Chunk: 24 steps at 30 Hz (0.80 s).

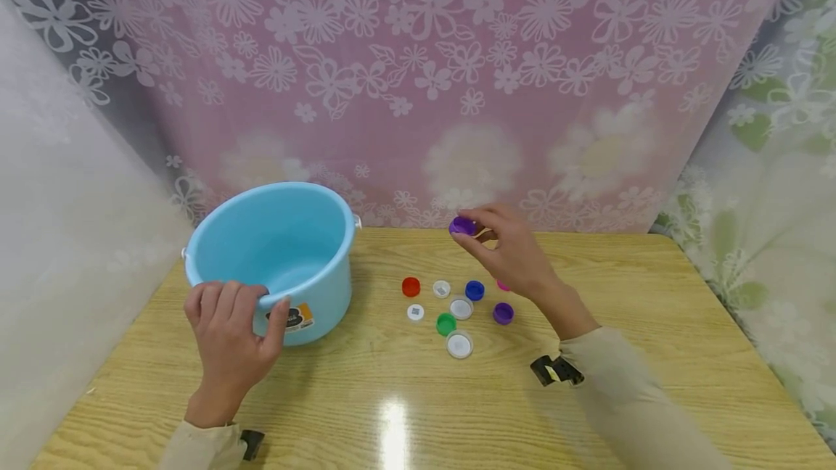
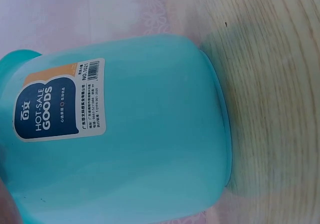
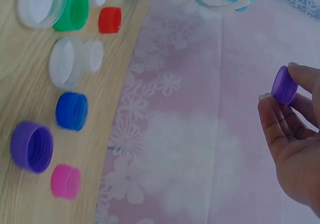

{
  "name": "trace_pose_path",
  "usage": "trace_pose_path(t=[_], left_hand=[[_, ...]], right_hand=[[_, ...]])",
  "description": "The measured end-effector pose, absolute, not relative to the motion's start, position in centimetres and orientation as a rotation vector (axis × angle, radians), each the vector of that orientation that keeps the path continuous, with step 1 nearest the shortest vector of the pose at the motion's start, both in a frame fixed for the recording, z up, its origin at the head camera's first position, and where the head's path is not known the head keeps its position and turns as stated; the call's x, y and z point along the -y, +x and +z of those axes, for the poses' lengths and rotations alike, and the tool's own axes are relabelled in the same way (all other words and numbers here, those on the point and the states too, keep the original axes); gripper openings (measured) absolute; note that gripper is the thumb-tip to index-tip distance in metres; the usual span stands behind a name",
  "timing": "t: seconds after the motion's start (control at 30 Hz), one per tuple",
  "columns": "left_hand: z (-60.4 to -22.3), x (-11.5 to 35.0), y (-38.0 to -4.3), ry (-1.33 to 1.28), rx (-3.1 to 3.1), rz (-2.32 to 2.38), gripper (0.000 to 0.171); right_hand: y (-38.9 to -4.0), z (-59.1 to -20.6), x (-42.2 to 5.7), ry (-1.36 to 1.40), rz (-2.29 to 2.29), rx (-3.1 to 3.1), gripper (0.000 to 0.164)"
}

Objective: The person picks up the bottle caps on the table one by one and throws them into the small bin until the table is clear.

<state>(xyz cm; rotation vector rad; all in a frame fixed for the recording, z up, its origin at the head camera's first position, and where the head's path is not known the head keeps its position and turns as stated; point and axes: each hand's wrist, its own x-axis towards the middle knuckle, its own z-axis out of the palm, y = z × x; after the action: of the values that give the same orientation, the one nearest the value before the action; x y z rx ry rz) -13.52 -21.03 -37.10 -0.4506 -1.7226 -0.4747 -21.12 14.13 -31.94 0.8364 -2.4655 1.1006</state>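
My left hand (image 1: 231, 332) grips the near rim of a light blue bucket (image 1: 329, 296), fingers over the edge and thumb outside. The left wrist view shows the bucket's side with its printed label (image 2: 60, 101). My right hand (image 1: 512, 249) is raised above the back of the table and pinches a purple bottle cap (image 3: 285, 85) between thumb and fingertips. Below it on the table lie a blue cap (image 1: 474, 290), a second purple cap (image 1: 503, 313), a pink cap (image 3: 66, 181) partly hidden in the head view, a red cap (image 1: 411, 286) and a green cap (image 1: 446, 324).
Several white or clear caps lie among the coloured ones, among them a clear-rimmed lid (image 1: 460, 344) nearest me and a small white cap (image 1: 415, 312). The wooden table (image 1: 339, 405) ends at a pink floral curtain (image 1: 392, 129). The bucket's white handle (image 3: 222, 5) hangs at its side.
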Motion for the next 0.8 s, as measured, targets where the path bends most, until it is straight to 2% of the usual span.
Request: trace_pose_path(t=[0.8], left_hand=[[-36.9,21.1,-13.6,-0.460,1.709,-0.472,0.047]], right_hand=[[-21.7,-30.3,-8.1,0.965,1.195,2.433,0.038]])
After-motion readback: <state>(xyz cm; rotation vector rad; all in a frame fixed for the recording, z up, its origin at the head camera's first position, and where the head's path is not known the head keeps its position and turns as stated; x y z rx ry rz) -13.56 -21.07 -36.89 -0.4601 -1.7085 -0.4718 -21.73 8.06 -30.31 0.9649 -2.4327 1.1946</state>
